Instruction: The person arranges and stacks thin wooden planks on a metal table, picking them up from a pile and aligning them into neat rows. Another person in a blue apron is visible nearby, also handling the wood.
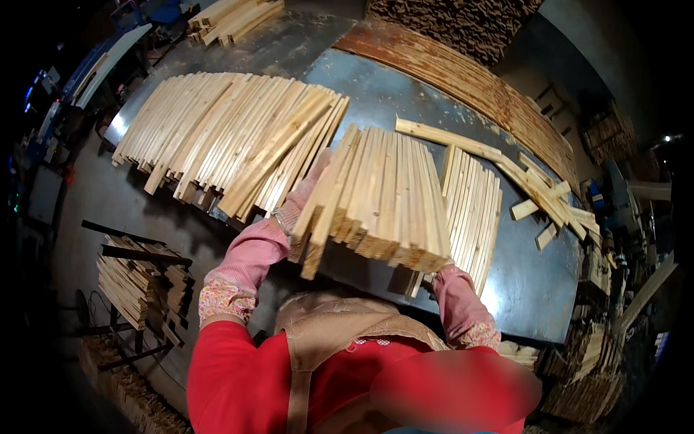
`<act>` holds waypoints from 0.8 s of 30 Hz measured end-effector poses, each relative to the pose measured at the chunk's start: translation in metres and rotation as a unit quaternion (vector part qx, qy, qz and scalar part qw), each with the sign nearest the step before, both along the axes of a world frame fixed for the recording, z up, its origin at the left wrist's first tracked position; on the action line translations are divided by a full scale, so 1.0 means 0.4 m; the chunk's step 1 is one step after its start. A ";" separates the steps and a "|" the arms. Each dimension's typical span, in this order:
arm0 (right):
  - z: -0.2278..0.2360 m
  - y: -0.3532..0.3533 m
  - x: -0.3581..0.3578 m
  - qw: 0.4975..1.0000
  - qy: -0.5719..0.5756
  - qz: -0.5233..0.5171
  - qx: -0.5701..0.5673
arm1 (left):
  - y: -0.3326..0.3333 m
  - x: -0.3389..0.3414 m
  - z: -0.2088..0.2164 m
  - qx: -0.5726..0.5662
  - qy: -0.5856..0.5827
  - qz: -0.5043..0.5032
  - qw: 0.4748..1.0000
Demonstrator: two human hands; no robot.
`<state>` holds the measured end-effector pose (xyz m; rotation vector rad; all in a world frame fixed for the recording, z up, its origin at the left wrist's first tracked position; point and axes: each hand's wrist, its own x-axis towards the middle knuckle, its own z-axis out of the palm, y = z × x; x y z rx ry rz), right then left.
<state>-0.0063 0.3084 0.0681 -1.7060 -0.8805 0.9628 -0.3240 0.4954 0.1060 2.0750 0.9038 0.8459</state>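
Between my two gloved hands I hold a bundle of pale wooden strips, standing side by side with uneven near ends over the table's front edge. My left hand presses along the bundle's left side, its fingers partly hidden by the wood. My right hand grips the near right corner, and its fingers are mostly out of sight under the wood. One strip on the left sticks out nearer to me than the others. Right beside the bundle lies a smaller row of strips on the metal table.
A long row of strips covers the table's left part, a few lying askew on top. Loose offcuts lie crossed at the right. A brown board runs along the far edge. A rack with strips stands on the floor, lower left.
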 end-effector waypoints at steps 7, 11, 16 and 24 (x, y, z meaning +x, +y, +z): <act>-0.220 0.029 0.007 0.793 -0.530 0.239 -0.182 | -0.005 -0.112 -0.203 0.291 0.522 -0.048 0.800; -0.214 0.044 -0.009 0.824 -0.461 0.247 -0.216 | -0.020 -0.154 -0.267 0.253 0.489 -0.010 0.835; -0.075 -0.036 0.293 0.883 -0.470 -0.001 -0.020 | -0.046 -0.149 -0.218 0.146 0.539 0.007 0.829; -0.351 -0.255 0.825 0.879 -0.407 -0.137 -0.208 | -0.030 -0.171 -0.277 0.181 0.584 0.012 0.791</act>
